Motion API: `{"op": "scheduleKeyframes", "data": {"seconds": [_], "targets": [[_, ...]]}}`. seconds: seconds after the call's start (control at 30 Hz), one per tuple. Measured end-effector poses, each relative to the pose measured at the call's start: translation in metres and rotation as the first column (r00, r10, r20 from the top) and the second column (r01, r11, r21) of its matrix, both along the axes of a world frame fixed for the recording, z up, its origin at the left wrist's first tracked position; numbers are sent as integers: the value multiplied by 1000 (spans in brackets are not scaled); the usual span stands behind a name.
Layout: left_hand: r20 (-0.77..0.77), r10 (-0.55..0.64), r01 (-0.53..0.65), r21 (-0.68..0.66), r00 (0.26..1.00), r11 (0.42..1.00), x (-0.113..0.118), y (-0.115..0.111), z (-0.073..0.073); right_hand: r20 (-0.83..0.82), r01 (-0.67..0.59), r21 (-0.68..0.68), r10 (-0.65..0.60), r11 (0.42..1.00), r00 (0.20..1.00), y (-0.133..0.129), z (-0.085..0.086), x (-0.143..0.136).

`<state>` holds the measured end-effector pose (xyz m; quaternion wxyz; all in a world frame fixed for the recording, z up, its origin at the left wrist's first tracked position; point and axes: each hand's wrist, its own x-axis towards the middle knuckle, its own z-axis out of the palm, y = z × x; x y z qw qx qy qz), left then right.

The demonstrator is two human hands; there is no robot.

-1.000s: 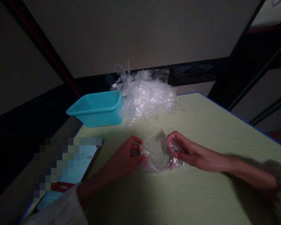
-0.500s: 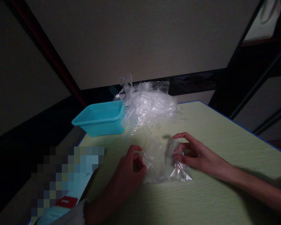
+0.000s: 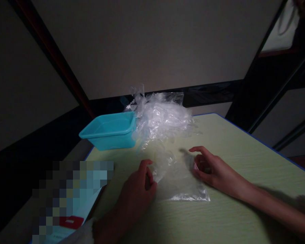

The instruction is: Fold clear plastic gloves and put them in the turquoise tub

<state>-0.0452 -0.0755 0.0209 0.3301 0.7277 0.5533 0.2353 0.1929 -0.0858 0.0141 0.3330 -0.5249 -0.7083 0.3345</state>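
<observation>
A clear plastic bag (image 3: 179,183) lies on the pale green table between my hands, its near edge shiny and fairly straight. My left hand (image 3: 139,184) is at the bag's left side, fingers curled with thumb and index finger apart. At its right side is my right hand (image 3: 205,166), the index finger stretched out and the others curled near the bag's edge. Whether those curled fingers pinch the film is too dim to tell. Behind the bag a heap of crumpled clear plastic bags (image 3: 165,117) rests at the table's far end.
A turquoise plastic basin (image 3: 114,140) stands at the far left edge, touching the heap. A light blue item with a red label (image 3: 72,222), partly pixelated, lies at the near left. The table (image 3: 244,156) has a blue edge, with a panel behind it.
The bag's right part, bunched and raised before, now lies flatter with its near edge spread out. My right hand has shifted slightly to the right. The view has tilted a little.
</observation>
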Motion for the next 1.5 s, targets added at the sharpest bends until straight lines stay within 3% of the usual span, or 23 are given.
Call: {"op": "scheduleKeyframes", "data": {"seconds": [0.13,0.27,0.43,0.53,0.7,0.93,1.2,1.5], "targets": [[-64,-26,37,172,998,984,0,-3,-2,40,8,35,-10,999,999,-1,-1,2],[-151,-217,259,372,964,892,-3,-9,-10,57,10,35,-12,999,998,-2,0,1],[-400,-517,639,288,757,713,-4,-18,-8,68,6,48,-9,999,998,0,0,-1],[-479,-600,742,186,641,645,-1,-19,2,63,0,56,-4,998,998,-1,-1,0],[-490,-659,792,115,571,600,-2,-16,9,39,-8,68,5,998,999,-1,-2,0],[-426,-715,819,122,554,561,-5,-11,7,38,-12,75,9,997,999,1,-5,0],[-450,-701,802,62,554,594,-4,-13,11,50,-26,85,22,996,998,1,-5,1],[-478,-687,808,89,548,583,-4,-14,6,71,14,93,-21,996,997,1,-3,0]]}}
